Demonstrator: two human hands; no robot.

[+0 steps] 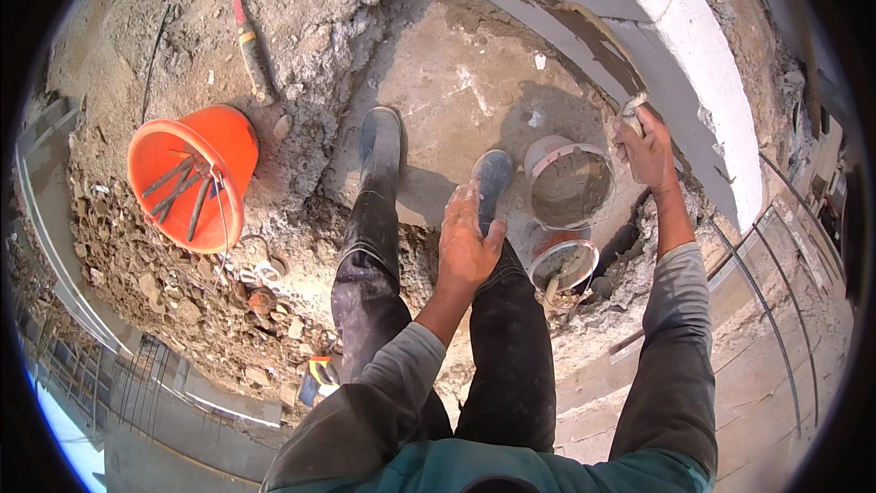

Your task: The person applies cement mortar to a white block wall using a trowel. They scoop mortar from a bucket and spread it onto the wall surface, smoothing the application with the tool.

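My right hand is closed around a short, pale tool that looks like a brush; its far end is hard to make out. The tool is at the side of a white block wall, where a dark, wet-looking smear runs along the face. My left hand hangs empty above my legs, fingers stretched and thumb apart. Between my right hand and my boot stands a pale bucket of grey-brown mix. Just nearer is a smaller bucket with a tool handle leaning out.
An orange bucket on the left holds several dark rods. Beyond it a claw hammer lies on rough rubble. Loose stones cover the ground at left. Bent steel bars stick out at right. My boots stand on a concrete strip.
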